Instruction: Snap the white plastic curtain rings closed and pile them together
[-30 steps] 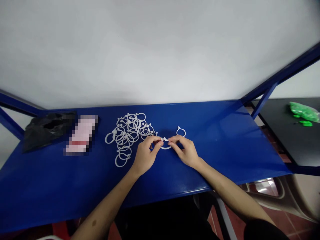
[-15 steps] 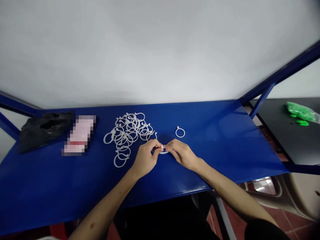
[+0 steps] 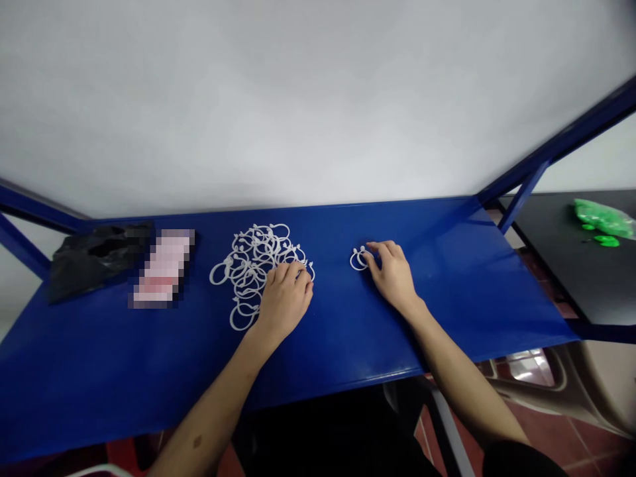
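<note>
A pile of white plastic rings (image 3: 243, 293), each with a small clasp tab, lies on the blue table (image 3: 328, 358). My left hand (image 3: 285, 295) is over the pile's right side, palm down, its fingers bent and slightly apart. Its fingertips and anything under them are hidden. To the right, my right hand (image 3: 392, 268) pinches a white plastic ring (image 3: 362, 264) near its clasp, between thumb and forefinger. This ring overlaps another white ring (image 3: 352, 260) lying on the table.
At the left are a black plastic bag (image 3: 94, 262) and a blurred-out pink and white item (image 3: 163, 265). A dark side table (image 3: 561, 265) at the right bears a clear bag of green pieces (image 3: 601, 215). A grey-white wall (image 3: 318, 106) rises behind the table.
My hands, together on one ring before, have moved apart. The left went left onto the pile. The right brought the ring up and right beside the single ring.
</note>
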A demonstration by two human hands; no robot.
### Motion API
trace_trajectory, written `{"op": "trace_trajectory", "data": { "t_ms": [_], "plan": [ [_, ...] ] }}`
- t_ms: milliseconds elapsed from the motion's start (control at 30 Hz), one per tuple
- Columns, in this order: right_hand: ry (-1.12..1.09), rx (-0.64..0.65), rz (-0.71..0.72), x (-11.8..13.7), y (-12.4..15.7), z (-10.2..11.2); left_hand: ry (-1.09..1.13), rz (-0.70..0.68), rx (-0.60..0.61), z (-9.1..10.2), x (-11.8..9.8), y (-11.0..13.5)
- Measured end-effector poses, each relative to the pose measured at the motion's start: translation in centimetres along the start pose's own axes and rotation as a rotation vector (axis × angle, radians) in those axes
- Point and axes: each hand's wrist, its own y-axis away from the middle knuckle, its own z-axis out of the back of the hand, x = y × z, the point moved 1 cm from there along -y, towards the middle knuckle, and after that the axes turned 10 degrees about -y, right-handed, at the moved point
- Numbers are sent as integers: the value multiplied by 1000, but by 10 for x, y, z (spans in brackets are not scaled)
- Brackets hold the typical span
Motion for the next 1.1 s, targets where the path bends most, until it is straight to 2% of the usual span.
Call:
{"op": "trace_trajectory", "data": {
  "t_ms": [133, 233, 333, 467, 533, 633, 700, 867, 967, 1100],
  "plan": [
    [-51, -25, 42, 16, 1, 2, 63, -1, -130, 5, -9, 0],
    [-288, 112, 98, 35, 8, -2, 114, -39, -198, 7, -16, 2],
    [-528, 258, 54, 50, 17, -11, 141, -102, -200, 6, -23, 4],
    [-664, 249, -45, 56, 25, -22, 228, -158, -179, 2, -28, 6],
    [-697, 229, -77, 55, 25, -24, 287, -115, -221, 2, -28, 6],
    [-693, 216, -58, 51, 23, -22, 370, 97, -286, 3, -25, 4],
    [-655, 220, 13, 50, 21, -20, 452, 203, -243, 4, -22, 3],
    [-600, 235, 169, 51, 21, -16, 720, 294, -14, 5, -18, -1],
    [-608, 261, 244, 53, 23, -16, 763, 337, 1, 5, -19, -1],
    [-583, 306, 310, 54, 27, -16, 745, 312, -54, -1, -23, 3]
  ]
}}
